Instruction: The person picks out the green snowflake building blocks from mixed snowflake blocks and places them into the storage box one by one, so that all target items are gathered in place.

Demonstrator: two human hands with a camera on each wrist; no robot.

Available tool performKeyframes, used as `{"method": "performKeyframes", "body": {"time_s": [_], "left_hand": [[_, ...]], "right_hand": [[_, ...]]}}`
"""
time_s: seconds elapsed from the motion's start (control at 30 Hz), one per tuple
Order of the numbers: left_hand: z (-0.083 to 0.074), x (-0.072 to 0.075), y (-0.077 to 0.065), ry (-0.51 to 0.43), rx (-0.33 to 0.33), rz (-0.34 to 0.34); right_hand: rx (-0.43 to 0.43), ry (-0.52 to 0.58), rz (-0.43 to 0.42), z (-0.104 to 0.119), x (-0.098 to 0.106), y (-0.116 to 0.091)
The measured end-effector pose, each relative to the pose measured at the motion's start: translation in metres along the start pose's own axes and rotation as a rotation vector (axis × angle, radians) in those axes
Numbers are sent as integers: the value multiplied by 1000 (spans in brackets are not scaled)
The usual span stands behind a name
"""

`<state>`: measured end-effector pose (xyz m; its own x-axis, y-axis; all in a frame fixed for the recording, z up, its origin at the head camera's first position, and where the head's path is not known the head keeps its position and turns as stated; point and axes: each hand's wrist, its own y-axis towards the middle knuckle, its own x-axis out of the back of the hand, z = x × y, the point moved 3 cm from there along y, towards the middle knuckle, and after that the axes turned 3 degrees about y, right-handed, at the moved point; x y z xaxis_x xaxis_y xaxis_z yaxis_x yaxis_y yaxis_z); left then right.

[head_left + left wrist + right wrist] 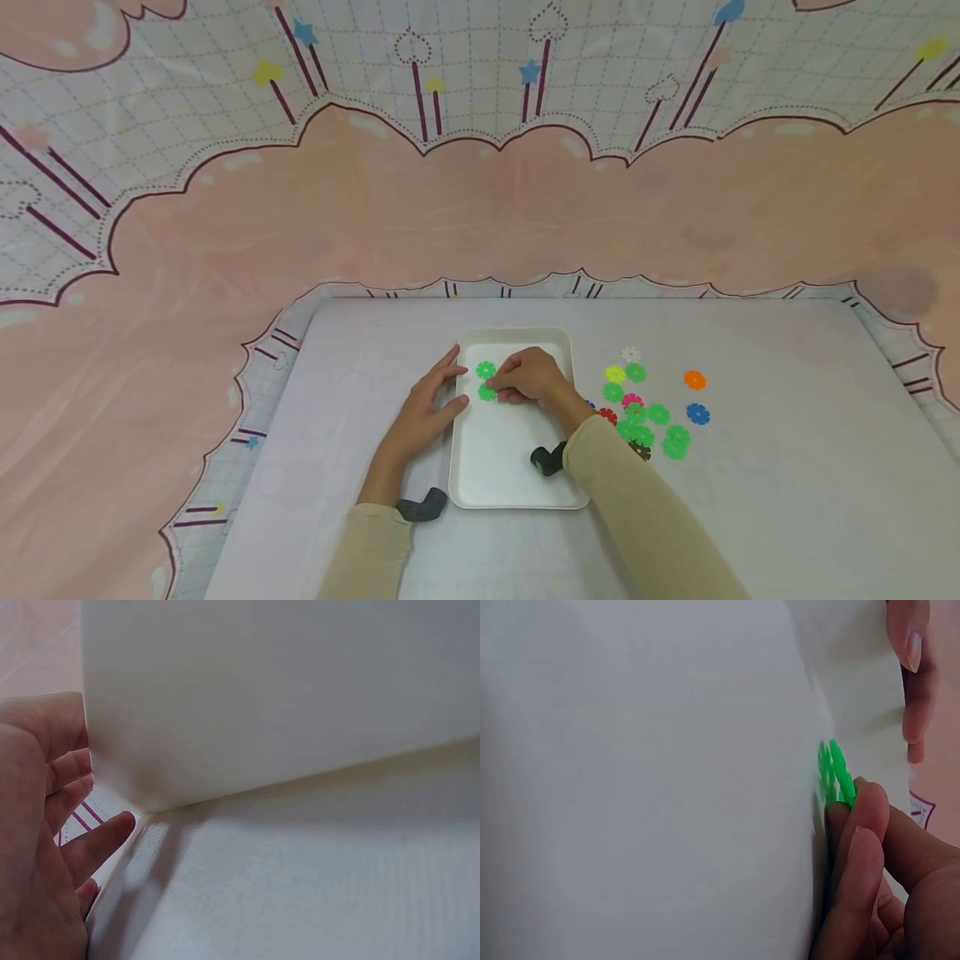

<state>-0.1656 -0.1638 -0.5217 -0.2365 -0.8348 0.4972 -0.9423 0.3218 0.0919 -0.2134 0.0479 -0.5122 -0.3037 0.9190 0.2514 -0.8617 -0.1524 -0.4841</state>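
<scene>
A white tray (506, 467) lies on the table, with a green notched disc (486, 369) in its upper left part. Just below that disc, my right hand (528, 377) has its fingertips at another green disc (487, 392). The right wrist view shows a green notched disc (842, 772) tilted on edge, pinched between thumb and fingers. My left hand (427, 408) rests at the tray's left side with fingers spread, thumb and fingertips at the rim. In the left wrist view its fingers (101, 847) are fairly straight beside the tray wall (247, 712).
Right of the tray lies a loose scatter of notched discs: several green ones (658, 414), a yellow (615, 373), a white (631, 355), an orange (694, 380), a blue (698, 414) and others. Some overlap. Black wrist mounts (423, 506) sit at both wrists, the right one over the tray.
</scene>
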Motion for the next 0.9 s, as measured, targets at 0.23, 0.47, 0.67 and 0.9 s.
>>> {"method": "performKeyframes", "body": {"time_s": [0.23, 0.47, 0.67, 0.9], "left_hand": [[1, 0, 0, -4, 4, 4], [-2, 1, 0, -4, -11, 0], [-1, 1, 0, -7, -7, 3], [-1, 0, 0, -4, -7, 1]], "right_hand": [[-10, -26, -44, 0, -3, -1], [-15, -53, -81, 0, -5, 1], [-35, -62, -91, -1, -5, 5], [-44, -72, -97, -1, -5, 6]]}}
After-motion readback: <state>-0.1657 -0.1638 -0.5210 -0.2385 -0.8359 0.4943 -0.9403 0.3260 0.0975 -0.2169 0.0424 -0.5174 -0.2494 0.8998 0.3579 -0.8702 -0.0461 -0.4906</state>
